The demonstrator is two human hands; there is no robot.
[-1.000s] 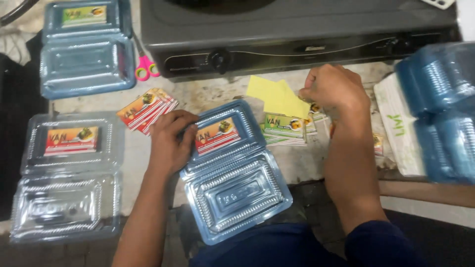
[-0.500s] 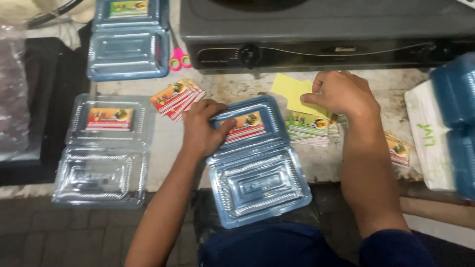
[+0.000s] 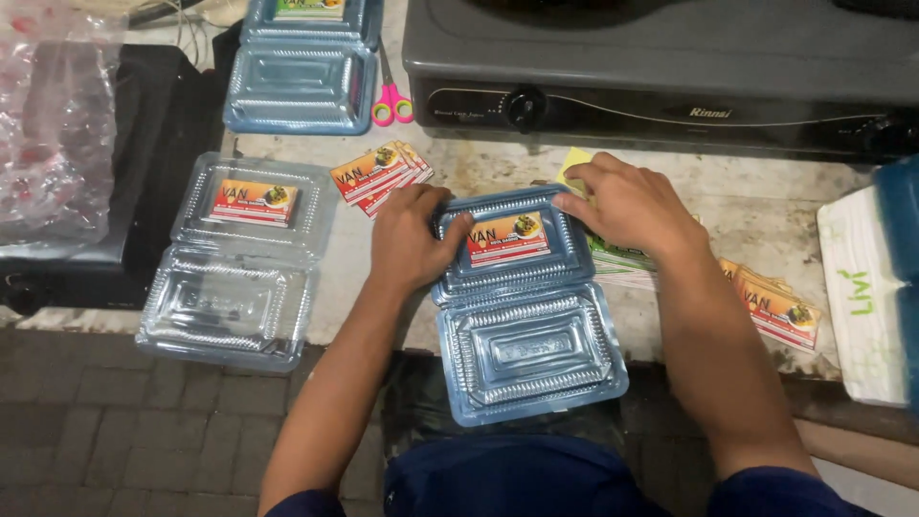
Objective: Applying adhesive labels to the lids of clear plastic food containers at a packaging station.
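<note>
A: Both hands are down on the open clamshell box at centre frame. The left hand [image 3: 410,235] lies flat, fingers together, pressing the left rim of the far half. The right hand [image 3: 627,206] has its fingers spread along the right rim and upper corner. Neither is closed around anything.

B: And the box itself?

A: The clear plastic clamshell box [image 3: 526,306] lies opened flat, its near half overhanging the counter edge [image 3: 364,330] toward the person, its far half carrying a red-and-orange label sticker [image 3: 507,237]. I'd judge it very light, thin and springy, easily dented and a bit slick, so best held by the ribbed rims, not the panels.

B: Around it?

A: Left of centre, a second open clamshell [image 3: 235,263], also labelled. Just beyond the left hand, a fan of loose stickers [image 3: 381,174]; more stickers [image 3: 775,306] at right, beside a tissue pack [image 3: 862,297]. Farther up, pink-handled scissors [image 3: 391,101], a third clamshell [image 3: 304,67] upper left, and a grey gas stove [image 3: 670,67] across the top.
</note>
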